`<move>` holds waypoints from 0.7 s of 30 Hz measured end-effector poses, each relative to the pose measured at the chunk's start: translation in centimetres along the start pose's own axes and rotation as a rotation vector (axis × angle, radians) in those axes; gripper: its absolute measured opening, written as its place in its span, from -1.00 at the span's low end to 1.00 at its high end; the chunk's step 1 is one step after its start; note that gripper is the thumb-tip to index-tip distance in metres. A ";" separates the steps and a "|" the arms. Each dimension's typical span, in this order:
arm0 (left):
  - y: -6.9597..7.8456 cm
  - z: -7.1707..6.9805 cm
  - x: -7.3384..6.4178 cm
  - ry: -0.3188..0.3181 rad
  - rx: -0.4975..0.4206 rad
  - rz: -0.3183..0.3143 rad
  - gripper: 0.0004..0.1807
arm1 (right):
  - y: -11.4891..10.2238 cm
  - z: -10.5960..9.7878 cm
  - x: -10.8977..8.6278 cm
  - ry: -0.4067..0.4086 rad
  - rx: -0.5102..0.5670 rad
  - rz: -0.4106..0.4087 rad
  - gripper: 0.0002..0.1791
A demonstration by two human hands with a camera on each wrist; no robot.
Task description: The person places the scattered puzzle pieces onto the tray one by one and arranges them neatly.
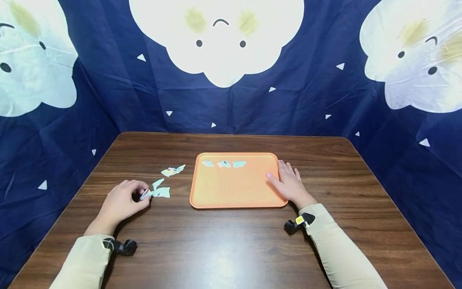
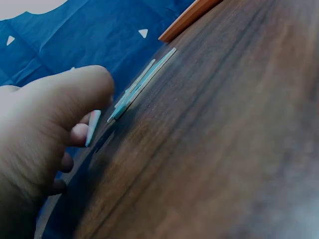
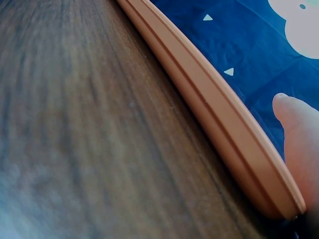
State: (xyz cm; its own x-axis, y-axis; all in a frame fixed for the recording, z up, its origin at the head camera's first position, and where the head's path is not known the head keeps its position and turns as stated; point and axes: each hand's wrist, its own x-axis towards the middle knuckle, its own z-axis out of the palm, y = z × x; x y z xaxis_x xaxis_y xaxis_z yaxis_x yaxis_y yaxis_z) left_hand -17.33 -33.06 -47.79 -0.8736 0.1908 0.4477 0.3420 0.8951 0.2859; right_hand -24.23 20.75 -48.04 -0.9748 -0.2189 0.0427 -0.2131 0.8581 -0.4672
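Observation:
In the head view my left hand (image 1: 120,202) is at the left of the table, thumb and fingers curled around a small pale-blue jigsaw piece (image 1: 145,194). That piece (image 2: 93,128) also shows by the fingers in the left wrist view, tilted off the tabletop. Two pale pieces lie just beyond, the nearer a wide jigsaw piece (image 1: 161,192). Farther back sits a colourfully printed jigsaw piece (image 1: 173,170). My right hand (image 1: 291,185) rests at the right edge of an orange tray (image 1: 238,186), thumb extended over the rim and fingers fairly straight along the outside.
Three jigsaw pieces lie in a row along the tray's far side, the middle one (image 1: 224,164) printed darker. Wood table (image 1: 216,228) surrounds the tray. A dark-blue cloth (image 1: 231,108) with white clouds hangs behind and at both sides.

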 end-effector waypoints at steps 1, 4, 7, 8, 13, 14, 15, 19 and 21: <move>-0.1 0.0 0.2 0.003 -0.010 -0.005 -0.75 | 0.0 0.0 0.0 0.000 0.000 0.001 0.04; -0.1 0.1 0.7 0.018 -0.043 -0.018 -0.74 | -0.1 0.0 0.0 0.000 0.003 0.003 0.04; 0.1 0.3 1.3 0.039 -0.067 -0.018 -0.71 | -0.1 0.0 -0.1 0.002 0.003 0.003 0.03; 0.2 0.4 1.5 0.045 -0.075 -0.015 -0.70 | -0.1 0.0 -0.1 0.003 0.004 0.004 0.03; 0.7 0.9 2.8 0.055 -0.107 0.015 -0.67 | 0.0 0.0 -0.1 0.006 0.001 0.005 0.03; 0.9 1.1 3.0 0.053 -0.112 0.023 -0.66 | 0.0 0.0 -0.1 0.006 0.002 0.005 0.03; 1.1 1.2 3.3 0.050 -0.116 0.026 -0.65 | 0.0 0.0 -0.1 0.006 0.003 0.005 0.03; 1.9 1.8 4.5 0.022 -0.114 0.033 -0.65 | -0.1 0.0 0.0 0.009 0.005 0.004 0.02; 2.4 2.1 5.0 -0.004 -0.116 0.031 -0.66 | -0.1 0.0 0.0 0.010 0.005 0.003 0.01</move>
State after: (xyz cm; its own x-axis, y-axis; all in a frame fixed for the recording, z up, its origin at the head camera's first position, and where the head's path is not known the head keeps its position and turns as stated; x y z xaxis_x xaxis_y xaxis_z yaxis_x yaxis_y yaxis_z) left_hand -21.62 -29.12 -46.62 -0.8632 0.2192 0.4547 0.4064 0.8361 0.3684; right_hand -24.20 20.71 -47.98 -0.9760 -0.2119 0.0500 -0.2101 0.8564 -0.4717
